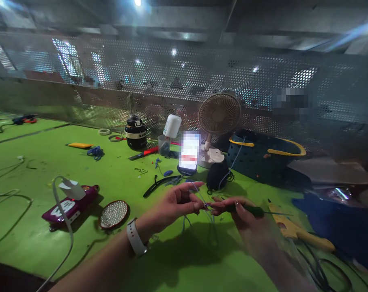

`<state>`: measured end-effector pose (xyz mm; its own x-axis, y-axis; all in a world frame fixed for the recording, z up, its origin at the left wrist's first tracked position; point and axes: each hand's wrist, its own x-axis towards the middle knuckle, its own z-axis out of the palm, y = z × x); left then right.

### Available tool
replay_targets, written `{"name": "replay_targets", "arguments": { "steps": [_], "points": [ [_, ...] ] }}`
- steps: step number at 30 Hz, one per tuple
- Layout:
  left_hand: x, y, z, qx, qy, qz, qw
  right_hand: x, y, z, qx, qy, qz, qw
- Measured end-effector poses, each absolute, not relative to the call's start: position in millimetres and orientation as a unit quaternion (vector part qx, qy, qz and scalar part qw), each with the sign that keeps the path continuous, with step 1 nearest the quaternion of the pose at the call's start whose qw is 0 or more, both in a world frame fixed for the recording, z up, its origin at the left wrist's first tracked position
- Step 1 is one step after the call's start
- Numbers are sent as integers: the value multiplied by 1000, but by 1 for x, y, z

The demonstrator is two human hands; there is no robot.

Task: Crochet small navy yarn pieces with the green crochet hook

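Light blue yarn (213, 227) hangs in loose strands beneath both hands, and one strand runs up over a finger of my left hand (179, 200), whose thumb and fingers pinch a small piece of it. Close by on the right, my right hand (243, 215) is closed around a tool with a dark green handle (253, 210) and a thin metal shaft. The fingertips of both hands nearly meet at the yarn. Behind them, a dark ball of yarn (217, 177) lies near the phone (190, 152), which stands upright with its screen lit.
A fan (219, 114) and a dark basket (257, 158) stand behind. At right lies a yellow glue gun (293, 229) with a coiled cord. A purple power strip (69, 207) and a round studded disc (113, 214) lie left. A black jar (135, 134) stands farther back.
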<state>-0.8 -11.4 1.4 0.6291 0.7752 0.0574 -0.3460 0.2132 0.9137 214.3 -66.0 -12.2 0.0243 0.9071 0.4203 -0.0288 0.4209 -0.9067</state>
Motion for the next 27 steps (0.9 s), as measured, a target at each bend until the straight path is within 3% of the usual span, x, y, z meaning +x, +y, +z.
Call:
{"name": "replay_targets", "arguments": {
  "steps": [16,22,27],
  "points": [
    [-1,-12,3,537,223,365,727,214,-69,-11,-404,-598,363,590],
    [-1,-11,0,540,241,357,723,212,-78,-8,-463,-664,252,530],
    [1,-8,-6,519,245,373,729,207,-84,-8,-398,-758,158,492]
  ]
}}
